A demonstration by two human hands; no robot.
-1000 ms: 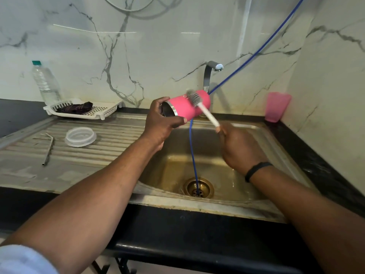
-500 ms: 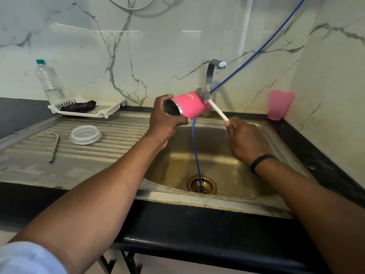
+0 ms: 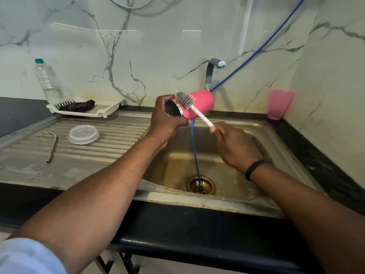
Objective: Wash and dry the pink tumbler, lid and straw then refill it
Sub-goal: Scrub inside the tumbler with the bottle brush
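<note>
My left hand grips the pink tumbler by its steel rim, holding it sideways above the sink with the open mouth facing left. My right hand holds the white handle of a bottle brush, whose grey bristles lie against the tumbler's outer wall near the rim. On the ribbed drainboard to the left lie the clear lid and the bent metal straw.
A steel sink basin lies below my hands, with a blue hose running into its drain. The tap stands behind the tumbler. A pink cup sits at back right; a water bottle and a white rack with a dark cloth stand at back left.
The brush head has slid along the tumbler's outside from the base end to near the rim. My left hand keeps its grip on the tumbler.
</note>
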